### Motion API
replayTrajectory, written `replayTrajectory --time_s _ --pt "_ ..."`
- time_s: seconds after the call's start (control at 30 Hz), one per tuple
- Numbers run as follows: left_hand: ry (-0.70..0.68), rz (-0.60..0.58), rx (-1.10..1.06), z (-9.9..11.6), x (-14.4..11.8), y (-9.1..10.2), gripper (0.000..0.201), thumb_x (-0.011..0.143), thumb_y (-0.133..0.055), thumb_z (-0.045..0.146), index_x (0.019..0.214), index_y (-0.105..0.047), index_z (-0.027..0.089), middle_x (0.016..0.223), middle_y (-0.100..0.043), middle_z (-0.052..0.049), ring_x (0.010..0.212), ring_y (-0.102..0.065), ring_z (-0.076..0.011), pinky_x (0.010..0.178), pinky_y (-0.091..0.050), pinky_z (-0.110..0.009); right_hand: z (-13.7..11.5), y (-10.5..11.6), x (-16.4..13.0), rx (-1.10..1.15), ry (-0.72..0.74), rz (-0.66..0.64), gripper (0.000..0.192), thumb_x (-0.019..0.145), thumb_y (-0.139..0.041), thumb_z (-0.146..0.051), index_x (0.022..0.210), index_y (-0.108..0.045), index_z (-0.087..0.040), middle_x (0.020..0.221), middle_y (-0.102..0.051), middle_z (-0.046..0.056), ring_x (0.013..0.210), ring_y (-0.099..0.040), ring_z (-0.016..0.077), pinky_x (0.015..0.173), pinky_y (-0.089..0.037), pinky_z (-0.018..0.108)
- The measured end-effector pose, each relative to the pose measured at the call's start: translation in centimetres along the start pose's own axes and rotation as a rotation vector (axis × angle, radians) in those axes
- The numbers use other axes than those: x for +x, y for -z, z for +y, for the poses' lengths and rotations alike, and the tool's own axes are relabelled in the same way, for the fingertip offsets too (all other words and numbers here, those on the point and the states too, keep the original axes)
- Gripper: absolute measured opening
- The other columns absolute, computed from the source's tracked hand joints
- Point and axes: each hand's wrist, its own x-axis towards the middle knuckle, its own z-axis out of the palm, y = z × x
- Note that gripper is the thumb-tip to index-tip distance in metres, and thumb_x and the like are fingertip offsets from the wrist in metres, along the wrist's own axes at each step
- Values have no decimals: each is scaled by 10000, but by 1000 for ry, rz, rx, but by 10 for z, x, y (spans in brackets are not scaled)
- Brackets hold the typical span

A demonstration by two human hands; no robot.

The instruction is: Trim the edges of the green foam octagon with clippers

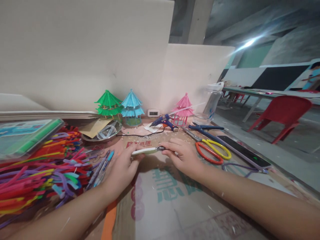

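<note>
cardboard sheet (172, 203), printed, under both forearms. left hand (123, 166) and right hand (182, 155), fingers pinched on opposite ends of white utility knife (147, 151), held above cardboard's far edge. scissors (212, 151) right of knife; pipe cleaners (37, 173) left.

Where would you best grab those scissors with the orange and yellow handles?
Probably by the handle loops of the scissors, coming from above on the near side. They lie flat on the cardboard, loops towards the right hand, blades pointing away towards the blue glue gun.
</note>
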Motion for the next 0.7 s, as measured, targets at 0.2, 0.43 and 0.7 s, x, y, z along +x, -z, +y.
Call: replayTrajectory --time_s 0.2,0.43,0.7 --pt "16 -23 -20 1 1 1 179 838 -462 271 916 -607 200 890 -659 -25 847 -593 -197 764 -457 -290 1 -1 -1 -9 -19 -21 364 945 -403 -361 941 -693 -142 631 -572 39 611 -527 161 560 -400 264" --pt "24 -11 -11 -2 1 0 176 843 -452 269 921 -596 204 890 -649 -19 840 -587 -193 750 -458 -291 2 -2 -2 19 -47 -3 344 939 -418 -355 950 -686 -138 645 -572 40 631 -540 166 580 -418 269" --pt "-41 -35 43 1 0 1 171 836 -453 225 923 -599 213 901 -649 -18 873 -583 -193 772 -439 -293 -1 -2 -2 -8 -15 -19 309 932 -441 -338 950 -683 -146 663 -596 47 638 -541 167 585 -412 270"
